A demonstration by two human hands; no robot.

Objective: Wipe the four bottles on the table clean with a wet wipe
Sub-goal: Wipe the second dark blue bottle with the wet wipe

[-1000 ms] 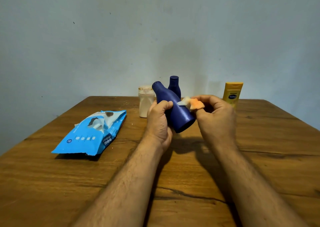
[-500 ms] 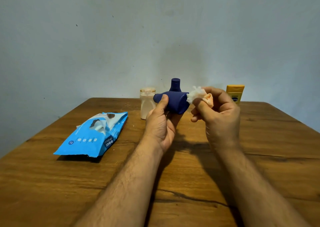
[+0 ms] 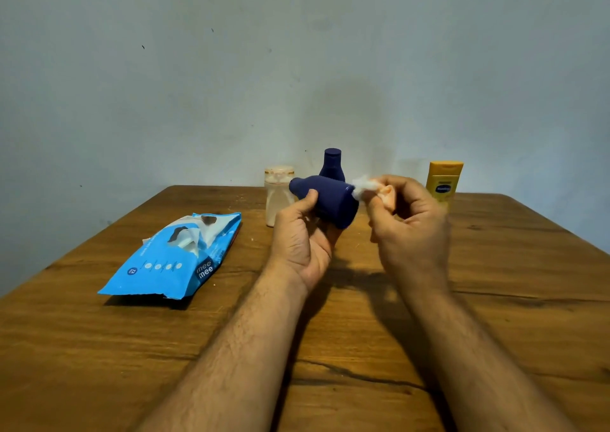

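Note:
My left hand [image 3: 302, 243] grips a dark blue bottle [image 3: 326, 198], held on its side above the table with the cap pointing left. My right hand [image 3: 409, 230] pinches a crumpled white wet wipe [image 3: 363, 185] against the bottle's base edge. Behind them, three more bottles stand upright near the table's far edge: a pale cream bottle [image 3: 277, 197], a second dark blue bottle [image 3: 331, 164] and a yellow bottle [image 3: 444, 180]. My right hand partly hides the yellow bottle's lower part.
A blue pack of wet wipes [image 3: 171, 260] lies on the wooden table [image 3: 99, 349] to the left, its flap open with a wipe sticking out. A grey wall stands right behind the table's far edge.
The blue bottle has been turned from tilted with its base toward me to lying sideways. My right hand with the wipe has shifted from the bottle's side to its base edge.

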